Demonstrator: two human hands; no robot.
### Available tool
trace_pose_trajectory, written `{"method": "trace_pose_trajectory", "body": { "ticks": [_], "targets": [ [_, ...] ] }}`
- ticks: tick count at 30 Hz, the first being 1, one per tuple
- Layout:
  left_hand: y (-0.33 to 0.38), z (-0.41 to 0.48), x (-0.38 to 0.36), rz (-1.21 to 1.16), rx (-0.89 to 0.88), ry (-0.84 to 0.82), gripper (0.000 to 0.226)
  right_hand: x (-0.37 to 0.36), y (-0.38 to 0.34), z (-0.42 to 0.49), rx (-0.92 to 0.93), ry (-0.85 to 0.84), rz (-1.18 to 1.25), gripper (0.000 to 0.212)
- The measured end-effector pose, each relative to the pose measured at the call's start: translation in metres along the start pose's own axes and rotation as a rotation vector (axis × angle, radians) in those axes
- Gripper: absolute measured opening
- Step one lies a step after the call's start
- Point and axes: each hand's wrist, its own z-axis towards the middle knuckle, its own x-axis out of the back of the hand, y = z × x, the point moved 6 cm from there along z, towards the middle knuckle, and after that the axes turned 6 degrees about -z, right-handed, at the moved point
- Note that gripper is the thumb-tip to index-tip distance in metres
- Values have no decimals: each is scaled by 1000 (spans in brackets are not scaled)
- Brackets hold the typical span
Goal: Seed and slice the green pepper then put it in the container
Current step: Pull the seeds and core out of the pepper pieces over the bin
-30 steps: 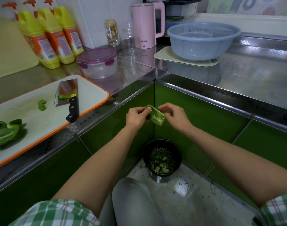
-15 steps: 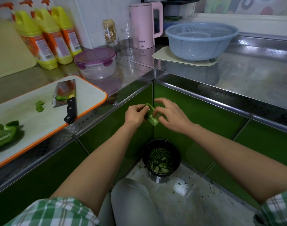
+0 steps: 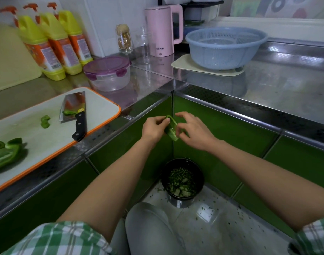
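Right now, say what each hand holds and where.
Left hand grips a curved green pepper piece at its top; right hand pinches its lower edge.

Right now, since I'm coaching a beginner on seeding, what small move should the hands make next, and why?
Probably strip whatever pith or seeds remain with the right hand and let them drop. The left hand grips the pepper piece above the black bin, which already holds green scraps.

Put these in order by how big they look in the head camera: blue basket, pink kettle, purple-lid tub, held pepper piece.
Largest: blue basket.
Next: pink kettle and purple-lid tub, too alike to rank.
Smallest: pepper piece, though nearest the camera.
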Motion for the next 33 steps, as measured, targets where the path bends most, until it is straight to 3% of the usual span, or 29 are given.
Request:
{"method": "trace_pose_trajectory", "body": {
  "ticks": [4,9,14,18,22,26,30,33],
  "targets": [
    [1,2,1,6,3,-5,28,-3,-2,2,21,-8,30,47],
    [-1,6,8,20,-4,57,32,-1,3,-3,-21,-31,31,15],
    [-5,9,7,31,-3,54,35,-6,0,-3,21,-52,26,49],
    [-4,10,9,29,-14,77,35,-3,3,-6,-22,-42,34,20],
    [-3,10,7,46,-18,65,35,-4,-2,-2,20,-40,9,46],
    [-3,11,10,29,-16,104,36,0,2,-5,-16,-22,-18,14],
    [-4,11,17,1,4,171,33,-2,4,-8,9,5,-28,30],
    [-1,11,21,-6,5,219,34,-1,6,-10,-18,-14,-47,24]
  ]
}}
